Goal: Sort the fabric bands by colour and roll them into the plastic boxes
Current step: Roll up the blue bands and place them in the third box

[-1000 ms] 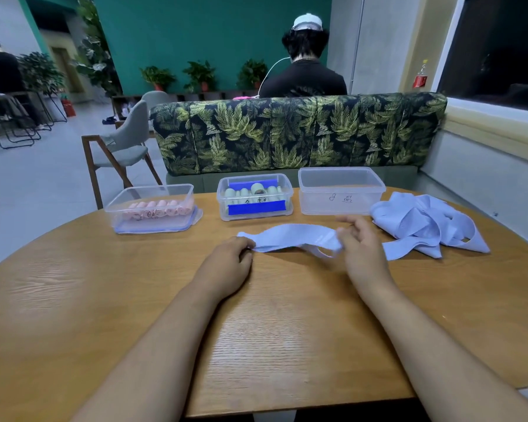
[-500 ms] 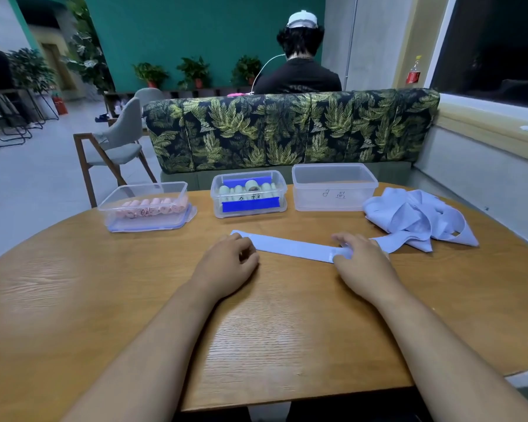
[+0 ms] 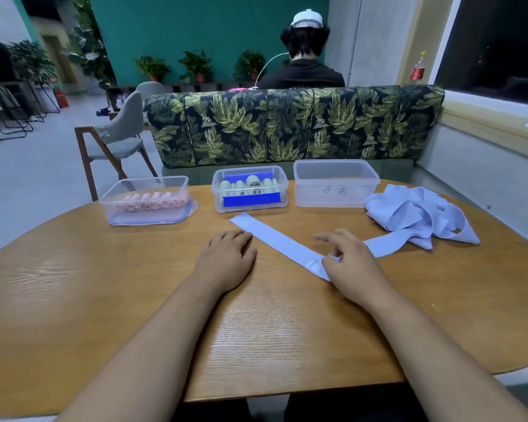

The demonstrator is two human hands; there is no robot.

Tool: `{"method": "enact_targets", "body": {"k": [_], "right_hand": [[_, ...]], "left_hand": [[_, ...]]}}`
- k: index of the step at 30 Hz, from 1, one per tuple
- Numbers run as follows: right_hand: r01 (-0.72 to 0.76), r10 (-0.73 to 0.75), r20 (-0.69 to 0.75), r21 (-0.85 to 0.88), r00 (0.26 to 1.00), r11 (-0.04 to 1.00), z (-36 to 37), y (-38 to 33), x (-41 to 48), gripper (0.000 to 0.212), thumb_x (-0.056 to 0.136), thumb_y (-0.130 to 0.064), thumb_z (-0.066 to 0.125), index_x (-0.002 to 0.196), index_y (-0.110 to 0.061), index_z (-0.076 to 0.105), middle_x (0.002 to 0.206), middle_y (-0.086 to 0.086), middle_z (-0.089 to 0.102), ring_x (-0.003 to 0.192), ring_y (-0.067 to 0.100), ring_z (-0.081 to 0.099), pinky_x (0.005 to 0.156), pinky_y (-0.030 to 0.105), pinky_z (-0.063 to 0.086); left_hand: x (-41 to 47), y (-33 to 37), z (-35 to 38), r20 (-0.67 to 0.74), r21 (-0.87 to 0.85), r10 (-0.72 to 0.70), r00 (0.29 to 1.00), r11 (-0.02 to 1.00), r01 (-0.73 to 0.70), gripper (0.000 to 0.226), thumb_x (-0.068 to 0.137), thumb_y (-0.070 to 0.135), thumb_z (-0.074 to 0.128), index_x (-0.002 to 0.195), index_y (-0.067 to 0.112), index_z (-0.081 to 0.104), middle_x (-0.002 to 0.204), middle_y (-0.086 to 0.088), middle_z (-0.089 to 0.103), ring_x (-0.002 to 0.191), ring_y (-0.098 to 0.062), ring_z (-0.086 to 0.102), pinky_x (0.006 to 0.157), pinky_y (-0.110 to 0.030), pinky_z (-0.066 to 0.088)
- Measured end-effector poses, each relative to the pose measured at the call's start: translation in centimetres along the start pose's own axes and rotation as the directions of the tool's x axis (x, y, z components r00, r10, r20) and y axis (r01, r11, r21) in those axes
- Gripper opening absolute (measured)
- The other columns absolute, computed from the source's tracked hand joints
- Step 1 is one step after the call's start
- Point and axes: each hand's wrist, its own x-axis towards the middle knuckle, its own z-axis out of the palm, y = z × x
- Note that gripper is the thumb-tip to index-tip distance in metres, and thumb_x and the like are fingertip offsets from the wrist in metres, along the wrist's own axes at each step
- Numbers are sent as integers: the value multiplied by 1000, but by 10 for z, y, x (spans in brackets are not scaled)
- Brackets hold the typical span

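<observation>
A light blue band (image 3: pixel 282 243) lies flat and slanted on the wooden table (image 3: pixel 272 330), its far end near the middle box. My right hand (image 3: pixel 348 263) pinches its near end, index finger stretched out. My left hand (image 3: pixel 226 257) rests flat on the table with fingertips at the band's left edge. Another blue strip runs from behind my right hand to a heap of blue bands (image 3: pixel 415 217) at the right. Three clear boxes stand in a row: pink rolls in the left box (image 3: pixel 113 202), pale green rolls in the middle box (image 3: pixel 282 184), and a right box (image 3: pixel 336 181) holding no rolls.
A leaf-patterned sofa back (image 3: pixel 287 126) stands just behind the table, with a person in a cap (image 3: pixel 304 56) seated beyond it, facing away. A grey chair (image 3: pixel 119 138) stands at the back left. The table's front edge is close to me.
The band went from held up and crumpled to flat on the table, then swung slanted, its near end drawn toward me by my right hand. My left hand let go and lies beside it.
</observation>
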Motion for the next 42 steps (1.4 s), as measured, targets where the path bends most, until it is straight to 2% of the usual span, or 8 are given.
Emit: {"method": "enact_targets", "body": {"k": [3, 7, 11, 18, 23, 30, 36, 42], "right_hand": [[16, -25, 61, 132, 998, 991, -4, -6, -14, 52, 91, 2, 51, 119, -37, 73, 120, -24, 60, 101, 1, 62, 78, 13, 48], [186, -189, 141, 35, 972, 982, 1, 1, -29, 62, 83, 11, 47, 118, -32, 75, 126, -22, 61, 119, 0, 58, 95, 11, 42], [152, -157, 112, 50, 981, 987, 2, 2, -29, 33, 90, -3, 70, 99, -34, 79, 104, -25, 68, 96, 2, 63, 80, 13, 43], [353, -357, 247, 58, 901, 934, 16, -20, -44, 14, 88, -26, 82, 98, -35, 82, 97, -25, 73, 104, 11, 63, 87, 25, 51], [484, -477, 316, 62, 820, 873, 29, -37, -58, 11, 88, -33, 79, 99, -34, 79, 99, -25, 73, 99, 4, 63, 92, 27, 45], [499, -472, 333, 7, 816, 867, 24, -38, -62, 24, 86, -44, 79, 109, -37, 76, 108, -26, 64, 107, 5, 59, 95, 38, 49], [481, -457, 342, 15, 821, 876, 21, -37, -65, 40, 84, -51, 82, 119, -34, 72, 121, -26, 62, 119, 6, 58, 102, 36, 48], [492, -448, 352, -43, 822, 870, 21, -36, -67, 31, 87, -49, 78, 114, -35, 73, 116, -26, 66, 115, 3, 58, 99, 38, 48]], "left_hand": [[1, 0, -1, 4, -6, -4, 1000, 1000, 4, 54, 109, 54, 35, 159, 35, 43, 165, 14, 40, 155, -16, 28, 126, -41, 23], [3, -1, -1, 7, -4, -8, 1000, 1000, 8, 55, 108, 55, 36, 159, 35, 43, 165, 13, 40, 155, -16, 28, 126, -42, 23], [2, -2, 1, 1, -13, -10, 1000, 1000, 10, 54, 108, 55, 37, 157, 34, 45, 164, 13, 42, 154, -16, 31, 126, -43, 25], [1, -3, 0, -56, -92, -7, 998, 996, 1, 41, 105, 50, 47, 140, 32, 57, 142, 11, 58, 138, -18, 48, 116, -40, 35], [-10, 1, -2, -63, -81, 24, 998, 996, -29, 38, 106, 46, 46, 138, 30, 59, 141, 9, 59, 134, -19, 50, 113, -40, 37], [-67, 8, -10, -67, -224, 112, 991, 967, -125, 25, 105, 37, 52, 128, 31, 62, 128, 16, 60, 122, -12, 53, 105, -37, 43], [-129, 5, -22, -99, -347, 269, 958, 893, -287, 23, 104, 22, 58, 124, 33, 61, 118, 23, 60, 113, -3, 56, 100, -28, 46], [-155, 7, -36, -61, -409, 352, 934, 845, -345, 27, 98, 28, 71, 122, 35, 63, 119, 25, 63, 114, -3, 60, 96, -18, 43]]}}
